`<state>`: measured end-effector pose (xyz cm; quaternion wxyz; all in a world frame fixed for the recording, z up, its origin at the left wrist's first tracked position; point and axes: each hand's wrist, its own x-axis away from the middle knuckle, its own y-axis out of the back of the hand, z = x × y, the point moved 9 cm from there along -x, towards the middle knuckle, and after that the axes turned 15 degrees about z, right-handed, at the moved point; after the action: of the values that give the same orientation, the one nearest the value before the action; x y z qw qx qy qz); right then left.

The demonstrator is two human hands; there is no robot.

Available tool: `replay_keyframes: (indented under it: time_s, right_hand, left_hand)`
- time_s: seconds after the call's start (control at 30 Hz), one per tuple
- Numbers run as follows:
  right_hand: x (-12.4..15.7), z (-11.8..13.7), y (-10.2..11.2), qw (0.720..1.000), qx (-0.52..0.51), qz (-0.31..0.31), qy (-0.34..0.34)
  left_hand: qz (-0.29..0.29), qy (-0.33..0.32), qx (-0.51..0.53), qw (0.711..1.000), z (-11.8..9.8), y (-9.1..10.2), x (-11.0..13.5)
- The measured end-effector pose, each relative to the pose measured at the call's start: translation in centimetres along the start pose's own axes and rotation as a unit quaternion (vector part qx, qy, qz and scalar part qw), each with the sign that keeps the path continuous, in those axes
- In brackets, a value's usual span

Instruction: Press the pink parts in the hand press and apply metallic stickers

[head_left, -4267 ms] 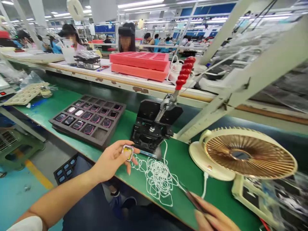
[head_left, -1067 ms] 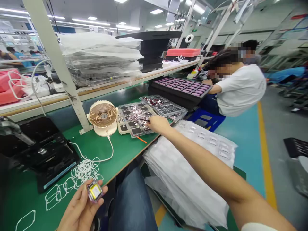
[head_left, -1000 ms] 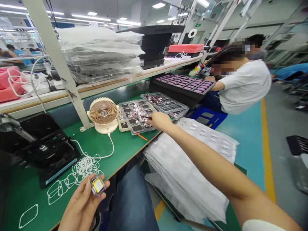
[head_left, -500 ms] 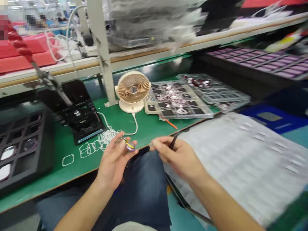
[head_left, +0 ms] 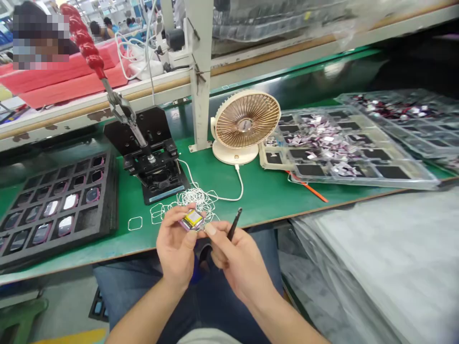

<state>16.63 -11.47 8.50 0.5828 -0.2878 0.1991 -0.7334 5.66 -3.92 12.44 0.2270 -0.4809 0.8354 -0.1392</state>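
Observation:
My left hand (head_left: 178, 243) is closed round the edges of a small purple-rimmed watch case (head_left: 188, 223), its inside facing up with a yellow-bordered part in it. My right hand (head_left: 233, 258) is closed too, a slim black tool (head_left: 235, 223) sticking up between thumb and forefinger. Its thumb and fingertips meet at the right edge of the case; a tiny thing seems pinched there, too small to name. Just behind the hands, a heap of thin white ring gaskets (head_left: 195, 198) lies on the green bench (head_left: 222, 180), with a single loose gasket (head_left: 135, 223) to the left.
On the left are a black foam tray (head_left: 111, 210) of watch cases and a red-handled press (head_left: 158, 162). A cream fan (head_left: 247, 122) stands behind. To the right lie clear trays of small parts (head_left: 394, 177), an orange stick (head_left: 315, 192) and white sheeting (head_left: 394, 234).
The view has swung left. My right hand has come in from the right to the case's edge. The case is now tilted so its inside shows.

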Motion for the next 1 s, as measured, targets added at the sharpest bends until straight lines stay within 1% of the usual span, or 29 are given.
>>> replay_keyframes:
  time_s: [0.07, 0.13, 0.3, 0.33, 0.47, 0.5, 0.57, 0.63, 0.67, 0.73, 0.8, 0.93, 1.0]
  right_hand:
    - [-0.2, -1.1, -0.9, 0.998, -0.059, 0.020, -0.030]
    - [-0.1, -1.6, -1.4, 0.994, -0.094, 0.037, -0.051]
    - [0.8, -2.1, -1.4, 0.986, -0.140, 0.034, -0.086]
    - [1.0, -2.1, -1.3, 0.985, -0.143, 0.031, -0.089]
    - [1.3, -2.3, -1.3, 0.984, -0.150, 0.033, -0.091]
    - [1.3, -2.4, -1.4, 0.984, -0.151, 0.041, -0.089]
    - [1.2, -2.7, -1.6, 0.983, -0.150, 0.063, -0.087]
    - [0.9, -2.9, -1.5, 0.987, -0.124, 0.075, -0.070]
    - [0.7, -2.8, -1.2, 0.992, -0.092, 0.071, -0.047]
    - [0.3, -1.9, -0.1, 0.999, -0.010, 0.044, 0.018]
    - [-0.1, -1.3, 0.8, 0.997, 0.050, 0.020, 0.064]
    - [-0.8, -1.5, 1.7, 0.992, 0.091, 0.001, 0.090]
    - [0.1, -1.5, 1.8, 0.986, 0.114, -0.034, 0.117]
  left_hand:
    - [-0.009, -0.037, -0.039, 0.999, -0.4, 0.4, 0.3]
    - [-0.017, -0.051, -0.063, 0.997, -0.5, 0.6, 0.6]
    - [-0.038, -0.073, -0.116, 0.990, -1.0, 1.2, 1.4]
    - [-0.029, -0.075, -0.128, 0.989, -1.1, 1.3, 1.4]
    - [0.043, -0.083, -0.173, 0.981, -1.1, 1.4, 1.5]
    - [0.047, -0.081, -0.175, 0.980, -1.1, 1.6, 1.5]
    - [0.037, -0.071, -0.167, 0.983, -0.9, 2.0, 1.6]
    - [0.021, -0.066, -0.151, 0.986, -0.8, 2.0, 1.8]
    - [0.020, -0.060, -0.142, 0.988, -0.6, 1.8, 1.9]
    - [0.022, -0.048, -0.117, 0.992, 0.0, 1.3, 2.1]
    - [0.022, -0.029, -0.098, 0.995, 0.9, 0.9, 2.2]
    - [0.012, 0.016, -0.071, 0.997, 2.9, 0.8, 2.4]
    - [0.004, 0.037, -0.063, 0.997, 3.3, 0.6, 2.8]
